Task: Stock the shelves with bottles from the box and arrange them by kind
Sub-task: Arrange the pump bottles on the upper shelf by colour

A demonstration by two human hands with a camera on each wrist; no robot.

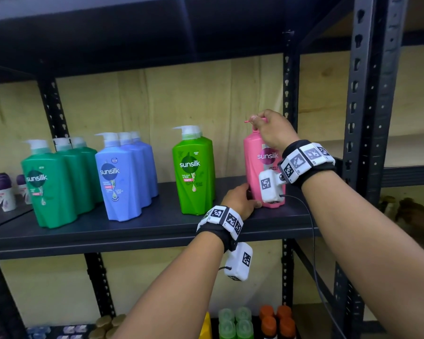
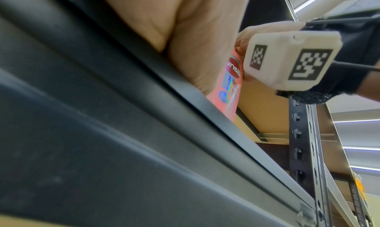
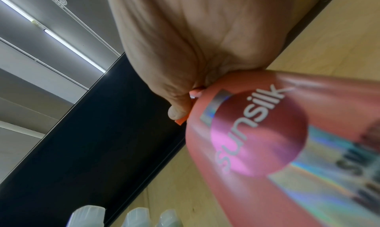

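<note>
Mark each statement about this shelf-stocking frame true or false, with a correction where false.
1. The pink bottle stands on the shelf. True.
2. The right hand grips the blue bottles. False: it grips the pump top of the pink bottle.
3. The left hand is at the base of the pink bottle. True.
4. The pink bottle stands left of the light green bottle. False: it stands to its right, nearest the upright post.
5. The dark green bottles are the leftmost group of large bottles on that shelf. True.
</note>
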